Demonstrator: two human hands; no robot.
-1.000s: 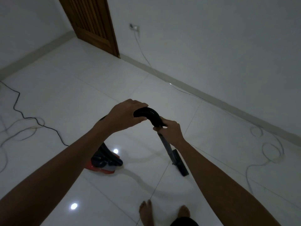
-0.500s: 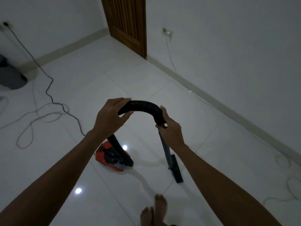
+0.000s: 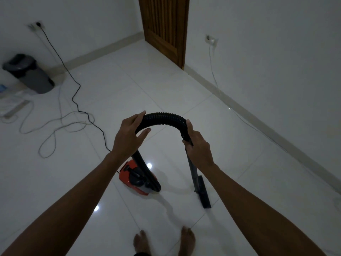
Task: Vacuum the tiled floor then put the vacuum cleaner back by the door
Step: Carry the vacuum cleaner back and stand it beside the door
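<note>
A small red and black vacuum cleaner [image 3: 137, 179] sits on the white tiled floor [image 3: 166, 85] just ahead of my bare feet. Its black ribbed hose [image 3: 164, 119] arches up between my hands. My left hand [image 3: 129, 135] curls loosely around the hose's left side, fingers partly spread. My right hand [image 3: 198, 147] grips the top of the dark wand [image 3: 191, 172], which runs down to the flat black floor nozzle [image 3: 203, 193] resting on the tiles. The wooden door [image 3: 166, 28] stands at the far end of the room.
A black power cord [image 3: 73, 97] runs from a wall socket [image 3: 37, 25] across the floor to the vacuum. Pale cable loops [image 3: 48, 130] lie at the left. A dark bin [image 3: 29, 73] stands by the left wall. Another socket [image 3: 211, 40] with a white cable sits right of the door.
My view has swung to the left, bringing the bin and left wall socket into sight. My hands have moved apart along the hose, and the vacuum body now sits nearer the middle.
</note>
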